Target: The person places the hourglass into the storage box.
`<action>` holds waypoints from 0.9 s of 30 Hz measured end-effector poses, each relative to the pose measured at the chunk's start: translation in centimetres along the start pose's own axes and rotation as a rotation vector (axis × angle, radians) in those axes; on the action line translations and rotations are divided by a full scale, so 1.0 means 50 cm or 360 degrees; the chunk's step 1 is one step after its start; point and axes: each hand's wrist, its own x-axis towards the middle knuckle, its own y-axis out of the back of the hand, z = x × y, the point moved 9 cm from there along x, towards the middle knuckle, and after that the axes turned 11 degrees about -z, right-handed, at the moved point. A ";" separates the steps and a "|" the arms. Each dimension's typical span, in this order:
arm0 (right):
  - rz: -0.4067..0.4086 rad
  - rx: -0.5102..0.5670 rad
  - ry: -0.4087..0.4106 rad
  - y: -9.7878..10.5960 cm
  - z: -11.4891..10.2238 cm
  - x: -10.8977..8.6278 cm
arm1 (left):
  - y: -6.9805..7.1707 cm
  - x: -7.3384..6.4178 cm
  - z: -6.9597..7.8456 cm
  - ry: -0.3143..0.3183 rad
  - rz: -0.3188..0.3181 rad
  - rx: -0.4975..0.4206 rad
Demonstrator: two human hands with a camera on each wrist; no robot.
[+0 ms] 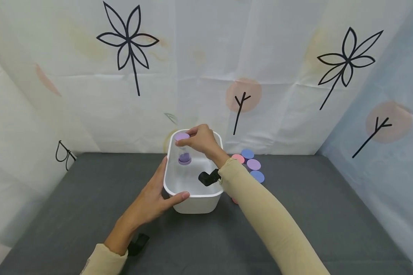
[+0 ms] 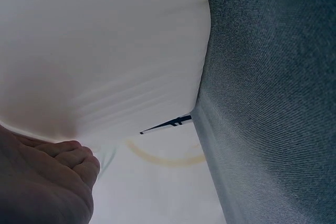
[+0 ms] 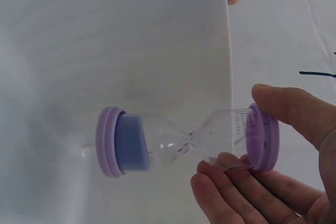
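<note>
In the head view, my right hand (image 1: 203, 139) reaches over a white plastic bin (image 1: 197, 204). It pinches a sand timer (image 3: 184, 140) at its upper purple cap, the thumb on one side and the fingers on the other. The timer is upright inside the bin, with blue-purple sand in the lower bulb. Whether its base touches the bin's floor I cannot tell. My left hand (image 1: 151, 200) rests against the bin's near left corner. Its thumb lies straight at the front rim, and its fingers (image 2: 68, 158) touch the outside of the left wall.
Several round-capped things stand right of the bin, with pink, blue (image 1: 257, 176) and purple (image 1: 253, 164) tops; my right sleeve (image 1: 261, 214) partly hides them. Dark grey cloth (image 1: 89, 198) covers the table. A printed white curtain (image 1: 199, 57) hangs behind the bin.
</note>
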 end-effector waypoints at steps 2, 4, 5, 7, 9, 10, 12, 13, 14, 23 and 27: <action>-0.0009 -0.0003 -0.0009 -0.003 0.005 0.003 | -0.001 -0.001 0.000 0.0001 0.0001 -0.0006; -0.0020 0.0000 -0.0002 -0.006 0.007 0.006 | -0.002 -0.002 0.000 0.0008 0.0001 -0.0012; -0.0026 0.0001 0.0001 -0.007 0.008 0.008 | -0.002 -0.003 0.000 0.0015 0.0001 -0.0009; -0.0035 0.0002 0.0007 -0.010 0.009 0.011 | -0.002 -0.004 -0.001 0.0028 -0.0001 -0.0002; -0.0035 0.0000 0.0010 -0.011 0.010 0.015 | -0.003 -0.004 -0.001 0.0029 -0.0004 0.0004; -0.0035 0.0000 0.0007 -0.012 0.010 0.016 | -0.003 -0.004 -0.001 0.0028 -0.0007 0.0006; -0.0036 -0.0003 -0.0004 -0.013 0.011 0.019 | -0.004 -0.003 0.000 0.0016 -0.0009 0.0001; -0.0035 -0.0004 -0.0011 -0.014 0.011 0.020 | -0.003 -0.002 0.001 0.0006 -0.0009 -0.0005; -0.0035 -0.0004 -0.0021 -0.015 0.012 0.021 | -0.003 -0.002 0.001 -0.0001 -0.0009 -0.0012; -0.0035 0.0035 -0.0135 -0.021 0.028 0.035 | -0.002 -0.002 0.000 0.0015 0.0001 -0.0038; -0.0049 0.0021 -0.0146 -0.024 0.032 0.042 | -0.003 -0.002 0.001 0.0010 0.0000 -0.0028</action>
